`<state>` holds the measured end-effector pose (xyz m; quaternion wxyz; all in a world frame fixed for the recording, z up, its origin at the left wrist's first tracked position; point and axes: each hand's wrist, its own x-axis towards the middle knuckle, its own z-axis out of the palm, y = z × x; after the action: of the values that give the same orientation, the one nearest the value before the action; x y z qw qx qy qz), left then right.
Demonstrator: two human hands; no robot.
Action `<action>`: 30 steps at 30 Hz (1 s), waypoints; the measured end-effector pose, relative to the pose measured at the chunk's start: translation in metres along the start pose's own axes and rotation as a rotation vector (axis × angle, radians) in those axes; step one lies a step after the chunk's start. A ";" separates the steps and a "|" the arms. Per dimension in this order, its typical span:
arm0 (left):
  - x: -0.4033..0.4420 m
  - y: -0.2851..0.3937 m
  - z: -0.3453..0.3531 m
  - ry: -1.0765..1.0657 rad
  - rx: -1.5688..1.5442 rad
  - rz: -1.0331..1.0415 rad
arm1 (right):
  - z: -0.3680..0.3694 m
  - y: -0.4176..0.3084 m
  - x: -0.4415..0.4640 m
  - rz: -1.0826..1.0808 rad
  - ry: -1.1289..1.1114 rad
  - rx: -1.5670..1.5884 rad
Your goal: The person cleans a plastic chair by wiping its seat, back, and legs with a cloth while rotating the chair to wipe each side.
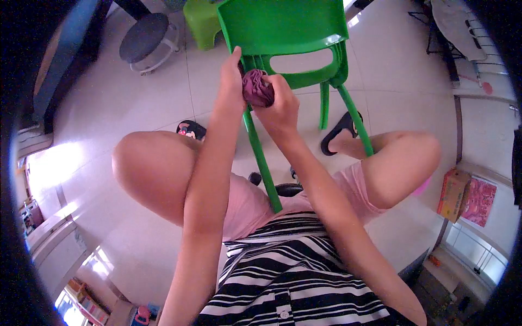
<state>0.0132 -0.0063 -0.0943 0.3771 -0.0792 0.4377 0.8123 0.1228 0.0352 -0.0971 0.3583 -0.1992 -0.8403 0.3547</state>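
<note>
A bunched, wrinkled maroon cloth (pixel 258 88) is between my two hands, in front of the left side of a green plastic chair (pixel 285 27). My right hand (pixel 280 103) grips the cloth from the right with bent fingers. On its other side, my left hand (pixel 232 81) presses against the cloth, one digit pointing up along the chair's edge; its remaining fingers are mostly hidden. A green chair leg (pixel 260 157) runs down from beneath the cloth towards my lap. Whether the cloth touches the chair, I cannot tell.
A round grey stool (pixel 144 38) and a lighter green stool (pixel 202 24) stand at the upper left. To the right, a cardboard box (pixel 454 194) is beside a pink patterned sheet (pixel 479 202). My bent knees flank the chair legs above the tiled floor (pixel 130 103).
</note>
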 end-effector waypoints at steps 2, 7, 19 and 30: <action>0.004 -0.002 -0.001 -0.008 0.000 0.016 | -0.006 0.001 -0.001 0.000 0.011 0.006; -0.007 0.002 0.009 -0.022 0.063 0.027 | -0.028 0.017 -0.003 0.088 0.015 -0.046; 0.003 -0.006 0.001 0.061 -0.007 0.014 | -0.078 0.088 0.021 0.228 0.119 -0.028; -0.007 0.000 0.006 0.103 0.087 0.036 | -0.100 0.129 0.046 0.264 0.099 -0.141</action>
<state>0.0193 -0.0054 -0.0871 0.3425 -0.0967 0.4929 0.7940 0.1768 0.1940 -0.1226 0.3348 -0.3499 -0.8108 0.3288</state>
